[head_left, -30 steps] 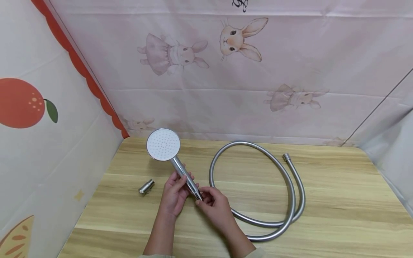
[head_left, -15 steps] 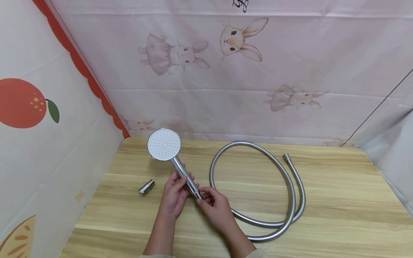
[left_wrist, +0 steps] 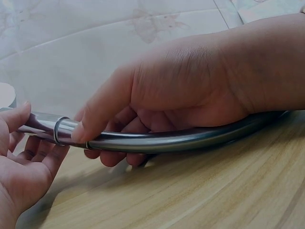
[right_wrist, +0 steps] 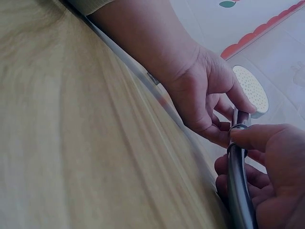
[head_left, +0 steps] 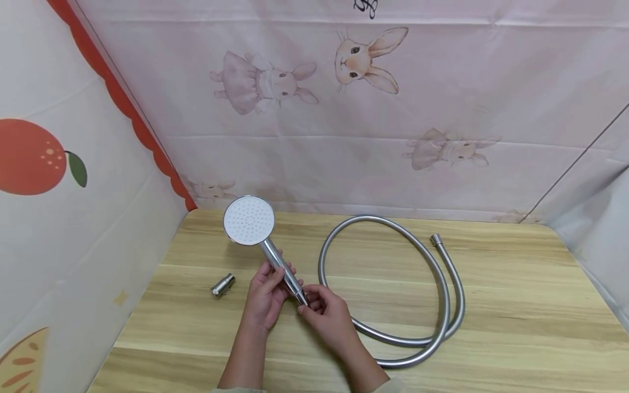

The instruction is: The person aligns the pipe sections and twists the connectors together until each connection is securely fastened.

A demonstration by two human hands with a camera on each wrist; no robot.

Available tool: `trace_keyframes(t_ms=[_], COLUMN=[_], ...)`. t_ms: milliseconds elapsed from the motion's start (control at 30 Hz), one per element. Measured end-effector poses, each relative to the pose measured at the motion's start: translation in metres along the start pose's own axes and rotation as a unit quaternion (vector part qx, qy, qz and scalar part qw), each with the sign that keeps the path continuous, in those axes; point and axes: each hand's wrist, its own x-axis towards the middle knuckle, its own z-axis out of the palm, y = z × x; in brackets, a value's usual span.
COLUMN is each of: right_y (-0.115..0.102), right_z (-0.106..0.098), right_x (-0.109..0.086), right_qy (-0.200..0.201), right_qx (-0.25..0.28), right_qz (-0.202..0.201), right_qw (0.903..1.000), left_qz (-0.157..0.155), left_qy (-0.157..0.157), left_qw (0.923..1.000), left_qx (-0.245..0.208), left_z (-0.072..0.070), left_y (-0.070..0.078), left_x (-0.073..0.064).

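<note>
Hardly anything had moved since half a second earlier: the head view had drifted a touch, while both hands and the shower head kept their places. Nearest, the right grip (head_left: 328, 315) pinched the collar (left_wrist: 68, 130) of the hose (left_wrist: 167, 142) at the lower end of the handle (head_left: 277, 260), hiding part of the joint. Whether the two were squarely seated could not be told; the hose's curve might drag the collar askew. The left grip (head_left: 267, 297) held the handle between thumb and fingers; polished metal could have slipped round in them. A small fitting (head_left: 224, 284) lay to its left. Farther off, the shower head (head_left: 249, 220) hung tilted over the bench (head_left: 516, 289), its round white face dotted with nozzles and rimmed in chrome. The grey hose looped rightward, its free end (head_left: 437, 240) towards the cloth (head_left: 339, 183).
</note>
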Motion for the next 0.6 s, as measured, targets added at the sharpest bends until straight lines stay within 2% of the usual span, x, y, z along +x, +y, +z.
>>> trace_keyframes(t_ms=[233,600], right_y=[0.0001,-0.0035], right_z=[0.0009,-0.0019], right_x=[-0.0001,-0.0018], right_qy=[0.008,0.001], right_qx=[-0.012,0.006], right_qz=[-0.004,0.008], right_qw=[0.9999,0.9999], left_qz=[-0.002,-0.002], left_qy=[0.001,0.002], left_qw=[1.0,1.0], left_qx=[-0.001,-0.003], left_z=[0.0009,0.0019], left_y=[0.0015,0.0016], left_x=[-0.0007,-0.0013])
